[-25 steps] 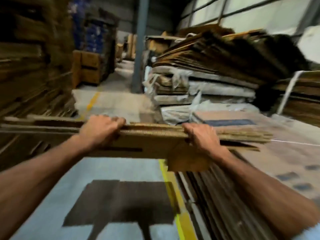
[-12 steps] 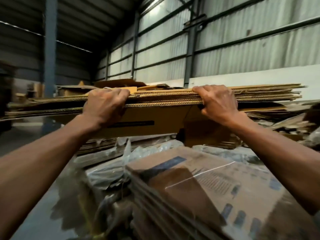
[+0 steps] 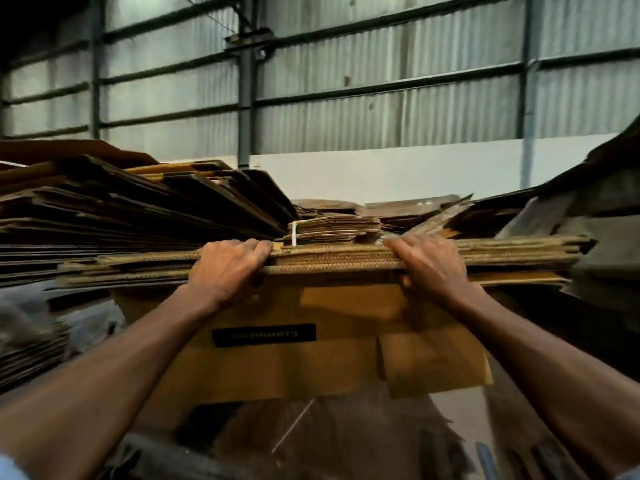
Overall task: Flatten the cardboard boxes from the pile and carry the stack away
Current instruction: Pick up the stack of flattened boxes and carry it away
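Note:
A stack of flattened brown cardboard boxes (image 3: 332, 263) is held level at chest height, its corrugated edges facing me. My left hand (image 3: 225, 271) grips the near edge left of centre, fingers curled over the top. My right hand (image 3: 427, 266) grips the same edge right of centre. A flap with a black label (image 3: 264, 335) hangs down from the bottom sheet between my forearms. The far side of the stack is hidden.
A tall heap of flattened cardboard (image 3: 138, 209) rises at the left. A small strapped bundle (image 3: 332, 230) lies just beyond the held stack. More cardboard and grey wrapped bales (image 3: 588, 220) stand at the right. A corrugated metal wall (image 3: 381, 81) closes the back.
The view has swung up from the floor toward the wall and the heaps. The held stack has come closer to the heaps ahead. Both hands keep the same grip.

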`<act>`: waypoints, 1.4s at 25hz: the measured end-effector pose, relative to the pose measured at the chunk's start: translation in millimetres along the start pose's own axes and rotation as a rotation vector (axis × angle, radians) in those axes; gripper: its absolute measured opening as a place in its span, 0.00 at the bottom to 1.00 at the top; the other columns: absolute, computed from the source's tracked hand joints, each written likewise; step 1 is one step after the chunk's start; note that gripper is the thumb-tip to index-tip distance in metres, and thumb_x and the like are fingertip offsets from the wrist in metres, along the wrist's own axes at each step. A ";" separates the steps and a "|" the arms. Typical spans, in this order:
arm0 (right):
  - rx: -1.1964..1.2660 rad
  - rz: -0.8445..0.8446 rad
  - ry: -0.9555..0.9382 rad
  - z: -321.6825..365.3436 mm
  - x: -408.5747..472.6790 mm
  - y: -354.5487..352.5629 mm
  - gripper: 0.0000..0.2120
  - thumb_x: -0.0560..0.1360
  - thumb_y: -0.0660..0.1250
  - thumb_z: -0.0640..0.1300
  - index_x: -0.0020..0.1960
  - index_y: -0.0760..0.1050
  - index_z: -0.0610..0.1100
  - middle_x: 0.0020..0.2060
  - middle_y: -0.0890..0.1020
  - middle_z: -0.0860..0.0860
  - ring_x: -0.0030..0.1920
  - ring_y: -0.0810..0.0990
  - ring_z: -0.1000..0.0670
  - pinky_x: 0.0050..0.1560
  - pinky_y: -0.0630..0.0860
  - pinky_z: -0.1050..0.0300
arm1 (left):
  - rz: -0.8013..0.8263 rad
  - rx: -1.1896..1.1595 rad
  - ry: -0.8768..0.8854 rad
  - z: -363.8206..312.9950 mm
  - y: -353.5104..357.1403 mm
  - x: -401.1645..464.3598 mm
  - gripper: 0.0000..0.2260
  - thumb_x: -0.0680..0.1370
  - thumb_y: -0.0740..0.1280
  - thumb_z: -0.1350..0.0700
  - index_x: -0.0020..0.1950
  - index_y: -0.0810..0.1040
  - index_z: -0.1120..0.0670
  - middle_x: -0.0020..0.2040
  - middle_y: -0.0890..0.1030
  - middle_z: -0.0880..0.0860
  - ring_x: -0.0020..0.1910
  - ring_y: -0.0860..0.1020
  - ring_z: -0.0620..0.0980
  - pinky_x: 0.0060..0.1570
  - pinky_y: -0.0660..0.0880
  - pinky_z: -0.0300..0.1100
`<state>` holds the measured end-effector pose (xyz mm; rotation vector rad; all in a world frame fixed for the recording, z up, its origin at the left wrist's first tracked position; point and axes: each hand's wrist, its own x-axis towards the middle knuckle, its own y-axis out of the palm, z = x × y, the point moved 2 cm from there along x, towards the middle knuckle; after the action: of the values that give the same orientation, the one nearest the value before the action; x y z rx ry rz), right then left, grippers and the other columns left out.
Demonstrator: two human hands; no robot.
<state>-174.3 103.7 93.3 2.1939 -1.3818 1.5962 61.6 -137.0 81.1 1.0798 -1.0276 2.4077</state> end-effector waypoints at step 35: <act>0.046 0.438 0.345 163.3 -277.8 187.7 0.29 0.68 0.68 0.48 0.69 0.76 0.46 0.60 0.80 0.42 0.61 0.74 0.40 0.54 0.68 0.43 | 0.466 -0.525 0.155 -158.9 286.0 -183.6 0.40 0.55 0.83 0.65 0.64 0.71 0.60 0.67 0.76 0.67 0.62 0.78 0.67 0.56 0.75 0.65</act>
<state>-201.7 72.3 -277.3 1.5945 -1.8005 2.0388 -50.0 -219.6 -267.4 0.5019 -1.8744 2.2711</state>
